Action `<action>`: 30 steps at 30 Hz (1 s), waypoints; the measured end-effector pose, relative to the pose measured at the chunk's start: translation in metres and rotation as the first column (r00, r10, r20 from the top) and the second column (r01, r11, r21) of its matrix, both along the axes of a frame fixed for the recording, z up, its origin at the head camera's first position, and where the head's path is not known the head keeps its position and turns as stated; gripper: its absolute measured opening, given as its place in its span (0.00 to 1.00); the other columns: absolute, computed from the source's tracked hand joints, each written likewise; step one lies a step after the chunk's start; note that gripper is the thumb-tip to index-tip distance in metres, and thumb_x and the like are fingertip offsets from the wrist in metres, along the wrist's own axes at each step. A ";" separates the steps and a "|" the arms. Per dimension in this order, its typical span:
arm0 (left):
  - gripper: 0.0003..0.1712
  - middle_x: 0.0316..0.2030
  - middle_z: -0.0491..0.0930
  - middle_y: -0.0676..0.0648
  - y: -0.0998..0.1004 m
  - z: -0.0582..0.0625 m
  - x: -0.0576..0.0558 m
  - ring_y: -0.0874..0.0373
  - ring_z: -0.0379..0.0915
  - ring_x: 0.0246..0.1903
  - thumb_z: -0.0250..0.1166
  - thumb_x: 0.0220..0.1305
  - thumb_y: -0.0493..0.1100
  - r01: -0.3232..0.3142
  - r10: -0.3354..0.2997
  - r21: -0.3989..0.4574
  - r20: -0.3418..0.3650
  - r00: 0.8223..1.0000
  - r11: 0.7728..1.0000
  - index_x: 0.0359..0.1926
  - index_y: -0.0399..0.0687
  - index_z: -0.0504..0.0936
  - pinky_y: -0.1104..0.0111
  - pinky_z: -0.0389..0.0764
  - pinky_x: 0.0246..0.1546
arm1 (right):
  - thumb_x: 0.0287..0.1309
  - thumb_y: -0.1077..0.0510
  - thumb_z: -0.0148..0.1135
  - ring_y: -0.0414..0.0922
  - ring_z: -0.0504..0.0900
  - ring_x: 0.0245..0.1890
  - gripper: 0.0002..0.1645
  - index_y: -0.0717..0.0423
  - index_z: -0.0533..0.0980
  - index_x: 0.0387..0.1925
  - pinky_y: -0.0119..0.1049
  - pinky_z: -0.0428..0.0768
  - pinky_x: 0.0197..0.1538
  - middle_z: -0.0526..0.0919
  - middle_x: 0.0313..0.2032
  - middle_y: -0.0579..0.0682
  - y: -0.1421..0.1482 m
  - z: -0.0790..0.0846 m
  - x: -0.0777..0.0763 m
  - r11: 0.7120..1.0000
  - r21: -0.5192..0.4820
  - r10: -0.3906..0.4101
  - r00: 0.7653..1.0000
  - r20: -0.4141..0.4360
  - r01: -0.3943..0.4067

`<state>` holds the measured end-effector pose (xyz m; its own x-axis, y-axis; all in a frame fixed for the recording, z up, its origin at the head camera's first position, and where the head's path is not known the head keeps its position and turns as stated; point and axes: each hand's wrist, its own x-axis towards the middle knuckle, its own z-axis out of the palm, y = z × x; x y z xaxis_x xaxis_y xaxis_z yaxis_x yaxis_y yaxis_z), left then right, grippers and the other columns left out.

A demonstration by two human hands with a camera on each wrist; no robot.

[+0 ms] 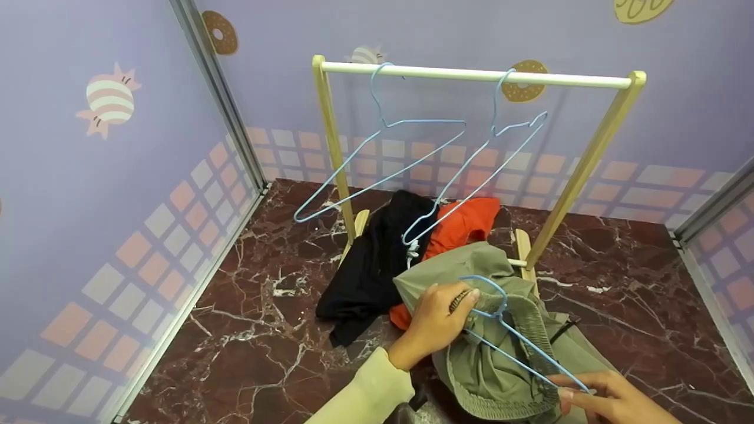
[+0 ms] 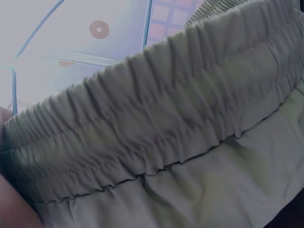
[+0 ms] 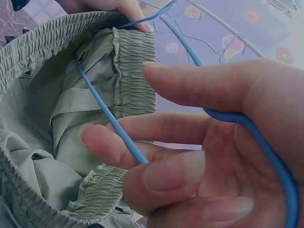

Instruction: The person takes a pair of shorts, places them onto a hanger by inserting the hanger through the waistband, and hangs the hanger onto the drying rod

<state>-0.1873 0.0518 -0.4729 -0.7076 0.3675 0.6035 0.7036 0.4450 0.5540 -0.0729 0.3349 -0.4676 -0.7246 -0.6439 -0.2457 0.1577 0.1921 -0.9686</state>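
Olive-green trousers with a gathered elastic waistband are held up by their opening. My left hand pinches the waistband between thumb and fingers, close to the neck of a blue wire hanger. One end of that hanger lies inside the waist opening, its tip hidden by cloth. My right hand holds the hanger's other end; the right wrist view shows its fingers curled about the blue wire. Gathered waistband fills most of the left wrist view, with part of the left hand at the edge.
Two blue hangers hang bare from the white rail of a wooden-legged rack. Behind the trousers, a black garment and an orange-red one lie on the dark marbled floor. Patterned walls enclose the space.
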 end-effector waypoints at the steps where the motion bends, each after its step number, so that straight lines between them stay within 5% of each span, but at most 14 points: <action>1: 0.15 0.17 0.70 0.59 0.000 0.000 0.000 0.67 0.65 0.20 0.49 0.67 0.51 0.010 -0.010 -0.001 -0.007 1.000 1.000 0.26 0.56 0.76 0.75 0.66 0.29 | 0.68 0.65 0.37 0.55 0.46 0.10 0.19 0.74 0.72 0.47 0.43 0.53 0.10 0.67 0.14 0.56 -0.001 0.000 -0.001 1.000 -0.003 0.001 1.000 0.010 0.000; 4: 0.17 0.16 0.67 0.58 -0.001 0.001 0.001 0.68 0.62 0.19 0.49 0.68 0.51 0.060 -0.059 0.004 -0.017 0.998 0.998 0.23 0.54 0.73 0.76 0.62 0.28 | 0.68 0.66 0.37 0.55 0.47 0.09 0.19 0.73 0.72 0.47 0.43 0.54 0.10 0.76 0.20 0.46 -0.002 0.000 -0.001 1.000 -0.009 0.005 1.000 -0.001 -0.005; 11: 0.14 0.23 0.75 0.56 -0.005 0.001 0.001 0.67 0.68 0.25 0.49 0.66 0.50 0.191 -0.192 -0.012 -0.017 0.981 0.981 0.29 0.53 0.78 0.76 0.66 0.33 | 0.67 0.66 0.38 0.56 0.49 0.09 0.19 0.67 0.74 0.50 0.37 0.57 0.08 0.58 0.11 0.68 -0.003 -0.002 -0.002 1.000 -0.002 0.006 0.999 -0.053 -0.006; 14: 0.12 0.27 0.78 0.57 -0.006 0.001 0.002 0.68 0.70 0.27 0.52 0.61 0.52 0.210 -0.211 -0.033 -0.036 0.977 0.977 0.31 0.55 0.79 0.76 0.67 0.34 | 0.67 0.65 0.39 0.56 0.48 0.08 0.18 0.69 0.75 0.46 0.33 0.58 0.08 0.57 0.10 0.67 -0.007 -0.001 -0.004 1.000 0.026 0.010 0.998 -0.064 -0.009; 20: 0.21 0.22 0.74 0.60 -0.003 0.002 0.004 0.70 0.66 0.24 0.54 0.57 0.67 0.163 -0.166 -0.045 -0.075 0.983 0.986 0.27 0.57 0.77 0.77 0.64 0.31 | 0.67 0.65 0.39 0.55 0.48 0.08 0.18 0.64 0.75 0.49 0.35 0.55 0.08 0.55 0.12 0.65 -0.008 -0.001 -0.004 1.000 0.027 0.000 0.999 -0.047 0.001; 23: 0.23 0.20 0.74 0.60 -0.002 0.001 0.004 0.70 0.66 0.22 0.55 0.55 0.69 0.114 -0.118 -0.037 -0.114 0.986 0.993 0.24 0.57 0.76 0.78 0.63 0.29 | 0.67 0.65 0.40 0.54 0.50 0.09 0.19 0.68 0.70 0.54 0.39 0.56 0.09 0.67 0.14 0.59 -0.007 -0.003 -0.003 0.999 0.026 -0.021 0.998 -0.052 0.022; 26: 0.22 0.18 0.74 0.61 0.000 0.000 0.004 0.71 0.67 0.21 0.57 0.55 0.67 0.086 -0.089 -0.021 -0.144 0.986 0.996 0.20 0.57 0.76 0.80 0.64 0.29 | 0.67 0.65 0.40 0.52 0.56 0.10 0.21 0.73 0.66 0.56 0.37 0.63 0.11 0.80 0.24 0.49 -0.007 -0.004 -0.002 0.997 0.060 -0.035 0.996 -0.086 0.040; 30: 0.22 0.17 0.74 0.61 0.000 -0.003 0.003 0.71 0.66 0.20 0.59 0.54 0.66 0.083 -0.081 0.006 -0.148 0.986 0.997 0.18 0.57 0.76 0.81 0.64 0.29 | 0.68 0.66 0.36 0.44 0.73 0.18 0.22 0.73 0.63 0.59 0.36 0.75 0.22 0.83 0.36 0.48 -0.004 -0.005 0.000 0.999 0.017 -0.029 0.997 -0.069 0.031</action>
